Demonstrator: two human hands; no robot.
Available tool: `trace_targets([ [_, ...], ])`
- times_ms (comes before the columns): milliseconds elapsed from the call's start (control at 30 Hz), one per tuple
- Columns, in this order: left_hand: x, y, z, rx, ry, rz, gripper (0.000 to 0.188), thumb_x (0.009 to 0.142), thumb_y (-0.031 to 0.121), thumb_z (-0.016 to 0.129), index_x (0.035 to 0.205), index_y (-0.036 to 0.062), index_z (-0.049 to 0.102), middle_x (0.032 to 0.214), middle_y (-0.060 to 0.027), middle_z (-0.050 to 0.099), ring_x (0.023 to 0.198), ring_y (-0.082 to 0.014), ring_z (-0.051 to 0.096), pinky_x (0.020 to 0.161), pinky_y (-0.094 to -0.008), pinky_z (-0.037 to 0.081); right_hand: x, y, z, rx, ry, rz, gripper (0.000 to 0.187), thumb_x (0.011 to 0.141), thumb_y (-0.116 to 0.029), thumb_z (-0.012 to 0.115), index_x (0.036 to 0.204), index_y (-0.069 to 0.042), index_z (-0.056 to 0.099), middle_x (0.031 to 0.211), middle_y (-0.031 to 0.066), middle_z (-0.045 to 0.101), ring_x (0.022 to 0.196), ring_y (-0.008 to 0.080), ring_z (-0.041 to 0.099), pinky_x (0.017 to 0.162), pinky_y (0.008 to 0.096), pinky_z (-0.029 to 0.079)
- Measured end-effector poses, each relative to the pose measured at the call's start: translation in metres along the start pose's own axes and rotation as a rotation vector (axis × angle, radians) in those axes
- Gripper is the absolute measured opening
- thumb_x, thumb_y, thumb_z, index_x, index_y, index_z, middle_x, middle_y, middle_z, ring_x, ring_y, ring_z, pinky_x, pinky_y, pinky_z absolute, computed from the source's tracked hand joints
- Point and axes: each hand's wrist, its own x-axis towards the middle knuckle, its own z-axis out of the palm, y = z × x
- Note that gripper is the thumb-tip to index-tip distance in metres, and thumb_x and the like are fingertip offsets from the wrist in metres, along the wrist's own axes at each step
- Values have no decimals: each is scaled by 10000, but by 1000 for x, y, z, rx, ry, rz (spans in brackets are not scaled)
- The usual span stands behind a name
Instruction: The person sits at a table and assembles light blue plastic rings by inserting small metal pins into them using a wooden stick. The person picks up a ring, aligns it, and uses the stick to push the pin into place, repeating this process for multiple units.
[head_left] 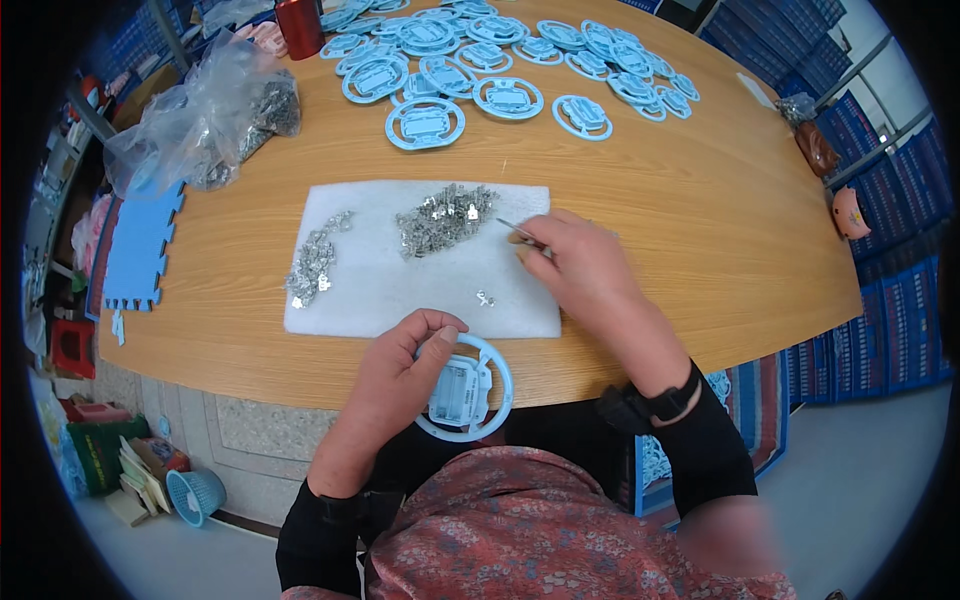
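Observation:
My left hand [408,365] is closed on the upper left rim of a light-blue plastic ring part [497,362], a wheel shape with a rectangular compartment in its middle. The ring is held at the table's near edge. My right hand [580,262] pinches a thin metal tool, perhaps tweezers [516,230], its tip pointing left toward a heap of small metal pieces [440,222]. That heap lies on a white foam sheet [385,290]. A smaller group of metal pieces [315,262] lies at the sheet's left side, and a few more metal pieces [486,298] sit near its front.
Many similar blue ring parts [425,123] cover the far side of the wooden table [700,230]. Plastic bags of metal pieces [215,125] and a red can [299,28] stand at the far left. A blue foam mat [143,245] lies at the left edge. Blue crates flank the table's right.

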Motion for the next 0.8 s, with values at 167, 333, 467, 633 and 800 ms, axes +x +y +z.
trace_targets([
  [167, 0, -3, 0, 22, 2, 29, 178, 1047, 182, 525, 1086, 43, 629, 867, 42, 633, 777, -11, 535, 684, -193, 446, 33, -12, 30, -38, -17, -118, 171, 862, -154, 645, 1022, -98, 672, 934, 110, 650, 856, 345, 646, 733, 454, 521],
  [333, 2, -2, -2, 20, 27, 43, 230, 1039, 221, 525, 1089, 38, 654, 851, 7, 638, 773, -48, 539, 698, -230, 466, 29, -13, 25, -46, 1, -163, 116, 847, -158, 653, 944, -94, 652, 914, 99, 636, 821, 342, 649, 685, 450, 525],
  [467, 9, -2, -5, 5, 28, 8, 301, 1053, 284, 483, 1089, 41, 657, 923, 3, 637, 846, -60, 565, 751, -241, 477, 3, -31, 9, 182, 31, -283, 133, 814, -145, 684, 924, -90, 633, 852, 103, 619, 778, 331, 641, 642, 423, 510],
  [633, 7, -1, -10, -71, -39, 64, 262, 1038, 256, 541, 1157, 40, 627, 977, 9, 637, 896, -54, 572, 785, -243, 492, -15, -59, -6, 193, 67, -450, 189, 715, -43, 751, 881, -70, 667, 834, 93, 667, 752, 299, 657, 649, 390, 528],
  [800, 19, -13, -1, -140, -165, 210, 246, 1033, 229, 560, 1148, 17, 609, 969, 6, 635, 904, -41, 570, 774, -234, 496, -26, -59, -15, 245, 38, -407, 198, 692, -13, 733, 881, -56, 694, 821, 102, 683, 737, 300, 662, 651, 376, 525],
])
